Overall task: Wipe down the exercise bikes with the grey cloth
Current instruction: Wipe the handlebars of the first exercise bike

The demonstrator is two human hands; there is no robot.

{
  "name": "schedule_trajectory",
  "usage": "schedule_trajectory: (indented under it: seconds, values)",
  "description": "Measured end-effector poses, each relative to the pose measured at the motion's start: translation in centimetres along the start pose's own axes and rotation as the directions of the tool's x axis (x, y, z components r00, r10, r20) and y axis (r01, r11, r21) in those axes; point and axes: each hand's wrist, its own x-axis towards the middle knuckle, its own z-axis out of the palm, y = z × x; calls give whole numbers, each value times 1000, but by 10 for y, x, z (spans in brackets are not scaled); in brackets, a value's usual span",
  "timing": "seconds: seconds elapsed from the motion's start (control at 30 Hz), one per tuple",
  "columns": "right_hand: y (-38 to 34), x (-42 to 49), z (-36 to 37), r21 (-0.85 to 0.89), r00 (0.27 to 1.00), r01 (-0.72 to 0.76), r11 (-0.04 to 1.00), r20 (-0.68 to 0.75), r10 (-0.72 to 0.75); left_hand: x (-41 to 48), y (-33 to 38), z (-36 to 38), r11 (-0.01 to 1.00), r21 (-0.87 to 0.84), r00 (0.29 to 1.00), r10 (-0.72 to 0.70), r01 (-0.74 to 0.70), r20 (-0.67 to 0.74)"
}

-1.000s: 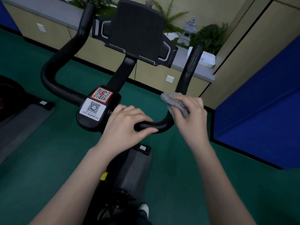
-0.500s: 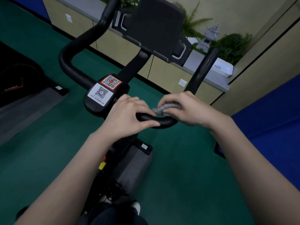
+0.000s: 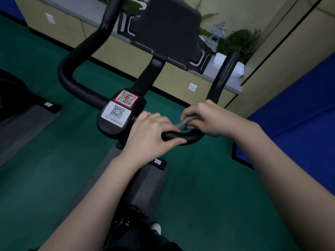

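The grey cloth (image 3: 185, 122) sits bunched under the curled fingers of the right hand (image 3: 206, 118), pressed onto the top of the black handlebar (image 3: 183, 137) at its near right bend. A second ago the cloth was held against the outer side of that bend, at the foot of the right upright. The hand has since rolled over the bar and drawn the cloth inward, so it now lies just beside the left hand (image 3: 154, 134). The left hand keeps its wrap on the bar next to the QR-labelled stem housing (image 3: 117, 115), steadying the exercise bike. The right bend looks wiped. To carry on inward, the left hand would likely have to shift. The left side of the bar and the console (image 3: 168, 28) appear still to do.
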Motion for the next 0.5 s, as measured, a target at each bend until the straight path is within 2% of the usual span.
schedule_trajectory:
  seconds: [0.2, 0.33, 0.4, 0.5]
  values:
    - [7, 15, -6, -78, 989, -119, 990, -96, 111, -1, -4, 1, 999, 6, 999, 34, -34, -6]
    - [10, 2, 11, 12, 973, -46, 999, -226, 47, -2, -5, 2, 998, 20, 998, 54, -54, -18]
    - [13, -8, 20, 68, 926, -3, 998, -377, 29, -2, -6, 4, 998, 17, 997, 68, -67, -25]
    - [15, -13, 35, 186, 753, -2, 983, -646, 124, -2, -8, 5, 997, 13, 997, 78, -77, -26]
